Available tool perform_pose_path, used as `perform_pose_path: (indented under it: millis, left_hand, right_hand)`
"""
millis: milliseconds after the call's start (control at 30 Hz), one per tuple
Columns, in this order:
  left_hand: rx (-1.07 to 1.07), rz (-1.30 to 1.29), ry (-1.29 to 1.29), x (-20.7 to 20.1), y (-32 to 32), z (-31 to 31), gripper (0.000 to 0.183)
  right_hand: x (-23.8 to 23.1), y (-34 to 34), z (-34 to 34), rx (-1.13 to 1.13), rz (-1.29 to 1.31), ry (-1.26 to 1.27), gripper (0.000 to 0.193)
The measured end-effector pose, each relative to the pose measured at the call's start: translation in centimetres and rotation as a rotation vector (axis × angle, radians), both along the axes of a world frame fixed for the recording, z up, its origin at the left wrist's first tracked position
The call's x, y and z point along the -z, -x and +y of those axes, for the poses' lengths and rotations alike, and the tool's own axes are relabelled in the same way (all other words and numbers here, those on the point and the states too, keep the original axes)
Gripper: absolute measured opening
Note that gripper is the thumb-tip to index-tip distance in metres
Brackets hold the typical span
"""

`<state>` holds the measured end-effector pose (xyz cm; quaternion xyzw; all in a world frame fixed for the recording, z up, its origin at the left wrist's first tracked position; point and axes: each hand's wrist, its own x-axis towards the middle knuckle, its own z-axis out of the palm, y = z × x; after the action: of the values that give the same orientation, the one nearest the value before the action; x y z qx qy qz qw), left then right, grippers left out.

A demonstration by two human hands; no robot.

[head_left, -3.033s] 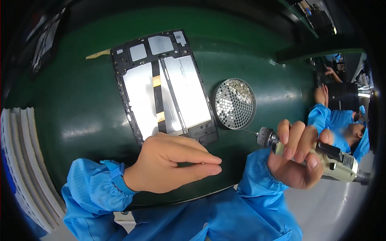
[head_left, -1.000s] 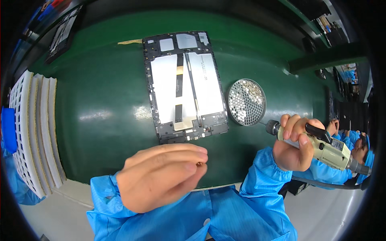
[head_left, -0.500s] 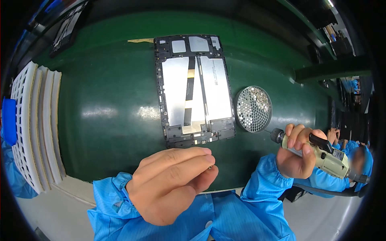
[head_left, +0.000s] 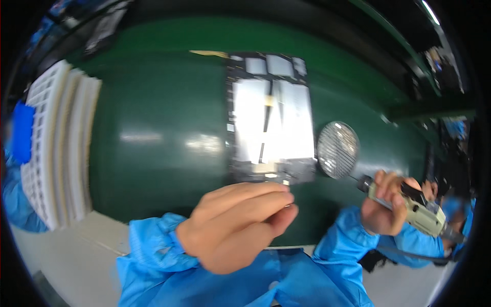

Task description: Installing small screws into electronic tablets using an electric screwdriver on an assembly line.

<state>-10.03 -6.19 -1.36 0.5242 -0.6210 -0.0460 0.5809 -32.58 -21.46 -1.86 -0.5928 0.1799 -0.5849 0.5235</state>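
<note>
1. Head view: on the green bench (head_left: 153, 174), an opened tablet (head_left: 281, 120) is laid, black-edged, with silvery panels (head_left: 297, 117) and a dark ribbon cable (head_left: 266, 123).
2. A cream power screwdriver (head_left: 425, 217) is gripped by the right hand (head_left: 383, 205).
3. A tiny, blurred piece (head_left: 289, 205) is pinched by the left hand (head_left: 235, 222).

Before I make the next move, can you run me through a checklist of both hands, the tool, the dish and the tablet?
1. Power screwdriver held in the right hand: ok.
2. Screwdriver tip clear of the round dish: cannot tell; it points at the near-right edge, contact unclear.
3. Tablet lying inner side up on the green table: ok.
4. Left hand clear of the tablet: cannot tell; its fingers are by the near edge.
5. Small bright thing in the left grip identifiable: not ok, too blurred.
</note>
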Motion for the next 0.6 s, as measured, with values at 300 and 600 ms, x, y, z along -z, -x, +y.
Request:
perform_pose_path:
  millis: [300,600]
  left_hand:
    - [-0.734,-0.397,0.181,-3.0,-10.9,5.4,0.024]
    - [-1.483,-0.72,-0.165,-13.7,-27.2,19.9,0.016]
  right_hand:
    - [2.7,3.7,-2.2,-0.05,0.0,-0.033,0.037]
    - [3.0,2.8,-2.1,-0.029,-0.026,-0.019,0.032]
